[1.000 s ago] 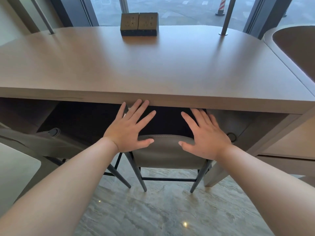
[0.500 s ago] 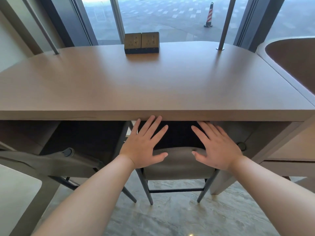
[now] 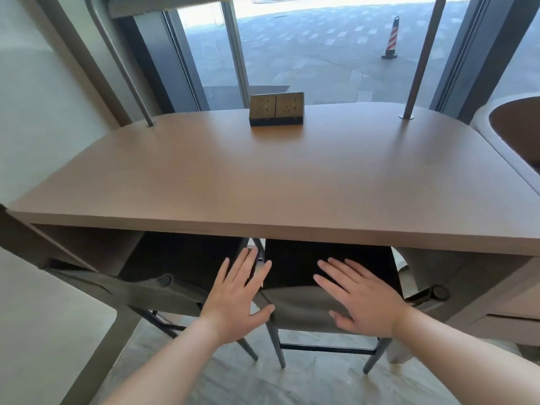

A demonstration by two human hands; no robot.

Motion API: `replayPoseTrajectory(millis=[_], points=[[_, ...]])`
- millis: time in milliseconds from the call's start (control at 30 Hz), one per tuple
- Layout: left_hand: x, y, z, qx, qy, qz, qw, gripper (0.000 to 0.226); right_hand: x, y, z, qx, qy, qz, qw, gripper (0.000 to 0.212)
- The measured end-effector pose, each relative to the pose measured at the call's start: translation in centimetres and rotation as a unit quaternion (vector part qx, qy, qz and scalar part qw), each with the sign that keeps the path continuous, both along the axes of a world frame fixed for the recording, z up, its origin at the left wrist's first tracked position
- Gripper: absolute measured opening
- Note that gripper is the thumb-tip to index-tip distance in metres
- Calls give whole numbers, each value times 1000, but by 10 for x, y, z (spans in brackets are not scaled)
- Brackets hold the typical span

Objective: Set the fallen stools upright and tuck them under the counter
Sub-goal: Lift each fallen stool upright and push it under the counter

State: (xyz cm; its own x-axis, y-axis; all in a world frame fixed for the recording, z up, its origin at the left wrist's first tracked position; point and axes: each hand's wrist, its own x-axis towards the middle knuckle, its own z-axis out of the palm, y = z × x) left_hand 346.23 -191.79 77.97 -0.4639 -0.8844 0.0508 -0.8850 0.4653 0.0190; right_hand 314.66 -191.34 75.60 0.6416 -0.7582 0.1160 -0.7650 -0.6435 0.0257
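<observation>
Both flat hands, left hand [image 3: 237, 299] and right hand [image 3: 363, 299], seemingly touch upright stool [image 3: 304, 312].

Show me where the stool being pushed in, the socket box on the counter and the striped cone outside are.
stool [image 3: 304, 309]: head view, on the grey seat edge between the hands.
socket box [image 3: 276, 109]: head view, on its front face.
striped cone [image 3: 391, 39]: head view, on its striped body.

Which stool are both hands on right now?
The right-hand stool, standing upright: left hand and right hand flat on its seat. The stool beside it goes untouched.
</observation>
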Motion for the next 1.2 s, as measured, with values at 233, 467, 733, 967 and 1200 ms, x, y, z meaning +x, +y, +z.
replayPoseTrajectory(millis=[233, 467, 733, 967, 1200], points=[[67, 3, 13, 33, -41, 75, 996, 81, 52, -19, 7, 13, 21, 32, 999, 71], [122, -21, -1, 88, -65, 92, 990, 84, 120, -29, 8, 30, 5, 14, 999, 72], [173, -46, -15, 73, -61, -57, 994, 76, 194, -24, 5, 17, 42, -41, 998, 66], [206, -53, -19, -3, -34, -202, 979, 74, 234, -14, 8, 22, 77, -161, 984, 65], [230, -50, -19, 22, 2, -183, 983, 87, 231, 3, 6, 99, 114, -221, 963, 72]])
